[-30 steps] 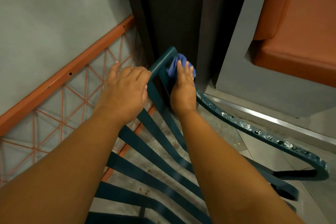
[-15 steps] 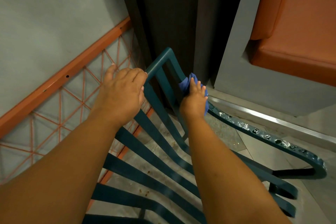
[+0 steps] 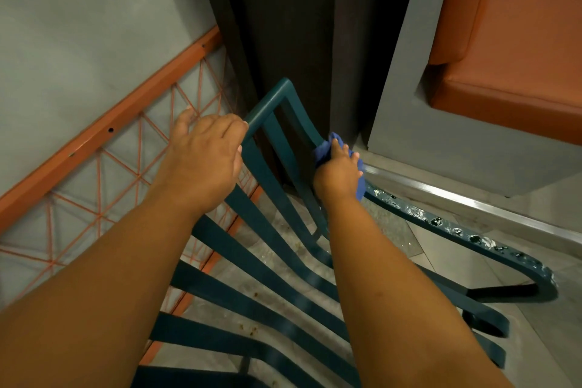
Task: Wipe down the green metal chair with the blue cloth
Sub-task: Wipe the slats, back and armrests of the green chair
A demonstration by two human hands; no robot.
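Chair [image 3: 271, 249] tilted beside wall, back rail toward you. Your left hand [image 3: 201, 154] curls over chair's top rail, bracing frame so wiping doesn't shift it. Your right hand [image 3: 338, 170] clutches cloth [image 3: 322, 151] bunched against chair's side rail, above speckled arm.

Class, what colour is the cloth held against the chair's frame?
Blue: the cloth, gripped in the right hand, shows best in the head view.

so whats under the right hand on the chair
A blue cloth, bunched against the green chair's side rail; its edges poke out above and below the right hand. The rail beneath the cloth is covered, so its state there cannot be seen.
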